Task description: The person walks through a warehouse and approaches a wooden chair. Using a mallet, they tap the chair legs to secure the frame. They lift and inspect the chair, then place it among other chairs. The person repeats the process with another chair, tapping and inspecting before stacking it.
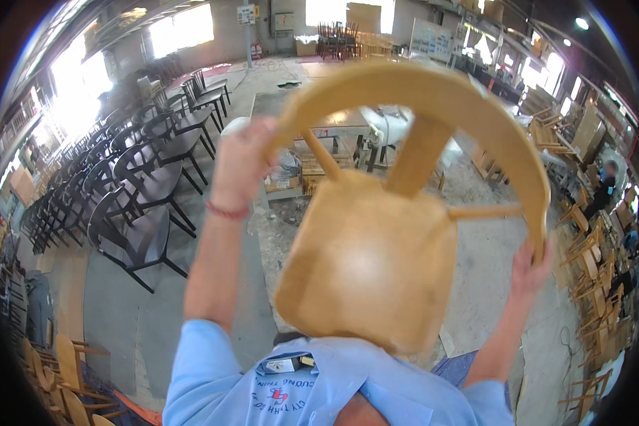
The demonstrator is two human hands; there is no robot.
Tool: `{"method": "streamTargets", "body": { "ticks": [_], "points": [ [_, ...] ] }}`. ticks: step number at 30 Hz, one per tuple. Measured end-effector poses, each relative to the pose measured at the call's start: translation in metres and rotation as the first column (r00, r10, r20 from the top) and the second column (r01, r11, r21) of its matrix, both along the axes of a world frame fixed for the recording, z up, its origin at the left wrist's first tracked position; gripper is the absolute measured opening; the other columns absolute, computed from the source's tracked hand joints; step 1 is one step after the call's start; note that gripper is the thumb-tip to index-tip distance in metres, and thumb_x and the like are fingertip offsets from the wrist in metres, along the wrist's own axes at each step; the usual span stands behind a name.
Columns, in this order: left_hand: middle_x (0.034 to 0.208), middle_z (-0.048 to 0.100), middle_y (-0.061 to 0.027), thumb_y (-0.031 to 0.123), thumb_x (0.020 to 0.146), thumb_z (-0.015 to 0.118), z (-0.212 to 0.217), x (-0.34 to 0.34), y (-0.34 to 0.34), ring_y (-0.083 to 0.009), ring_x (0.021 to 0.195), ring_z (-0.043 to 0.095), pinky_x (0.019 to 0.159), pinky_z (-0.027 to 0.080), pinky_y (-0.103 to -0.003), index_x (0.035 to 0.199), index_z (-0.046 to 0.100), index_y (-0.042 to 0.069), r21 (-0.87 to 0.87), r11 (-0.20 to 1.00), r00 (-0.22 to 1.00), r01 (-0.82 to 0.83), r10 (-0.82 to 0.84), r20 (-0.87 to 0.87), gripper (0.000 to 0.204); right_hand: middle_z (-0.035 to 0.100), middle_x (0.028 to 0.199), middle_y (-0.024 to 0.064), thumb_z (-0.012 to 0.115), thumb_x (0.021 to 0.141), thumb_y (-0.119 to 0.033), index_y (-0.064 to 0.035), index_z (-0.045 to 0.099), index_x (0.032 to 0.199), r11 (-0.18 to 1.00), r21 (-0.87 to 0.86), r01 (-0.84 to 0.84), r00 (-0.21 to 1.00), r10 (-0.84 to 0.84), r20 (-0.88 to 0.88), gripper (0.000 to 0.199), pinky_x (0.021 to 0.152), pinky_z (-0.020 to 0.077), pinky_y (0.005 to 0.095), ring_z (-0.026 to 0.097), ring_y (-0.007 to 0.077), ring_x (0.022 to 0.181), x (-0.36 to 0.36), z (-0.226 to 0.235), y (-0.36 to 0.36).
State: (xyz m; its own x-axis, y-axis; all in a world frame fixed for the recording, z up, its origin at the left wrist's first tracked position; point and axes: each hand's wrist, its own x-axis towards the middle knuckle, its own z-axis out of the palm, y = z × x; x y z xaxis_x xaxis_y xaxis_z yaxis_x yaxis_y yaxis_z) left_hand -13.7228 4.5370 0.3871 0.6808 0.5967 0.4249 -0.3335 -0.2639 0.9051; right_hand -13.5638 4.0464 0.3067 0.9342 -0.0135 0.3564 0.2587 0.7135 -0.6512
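Wooden chair (369,263) held aloft, seat near camera, backrest pointing away; left hand (241,160), right hand (529,266) grip its curved rail.

Both hands held a pale wooden chair (376,248) raised in front: left hand (243,160) gripped the curved backrest's left end, right hand (531,266) its right end. Black chairs (138,184) stood in rows at left, unfinished wooden chairs (589,248) right.

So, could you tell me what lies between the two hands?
In the head view, the chair's seat and back slat lie between the left hand and right hand.
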Motion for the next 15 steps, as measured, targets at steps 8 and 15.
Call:
{"method": "streamTargets", "body": {
  "ticks": [8, 15],
  "points": [
    [0.118, 0.058, -0.0113, 0.011, 0.098, 0.049, 0.078, 0.075, 0.179, -0.0071, 0.067, 0.052, 0.048, 0.036, -0.011, 0.128, 0.053, 0.001, 0.06, 0.983, 0.877, -0.175, 0.127, 0.464, 0.032, 0.039, 0.067, 0.0013, 0.04, 0.101, -0.031, 0.009, 0.047, 0.118, 0.965, -0.155, -0.212, 0.925, 0.249, 0.288, 0.043, 0.037, 0.0241, 0.0204, 0.029, 0.0055, 0.046, 0.172, 0.138, 0.191],
    [0.088, 0.049, -0.0081, 0.019, 0.103, 0.04, 0.084, 0.136, 0.301, -0.006, 0.067, 0.041, 0.046, 0.031, -0.015, 0.124, 0.046, -0.004, 0.155, 0.862, 0.788, -0.483, 0.35, 0.507, 0.032, 0.039, 0.067, 0.0031, 0.037, 0.101, -0.029, 0.0177, 0.035, 0.128, 0.956, -0.134, -0.259, 0.844, 0.292, 0.451, 0.054, 0.038, 0.026, 0.0195, 0.029, 0.0059, 0.046, 0.31, 0.154, 0.336]
  ]
}}
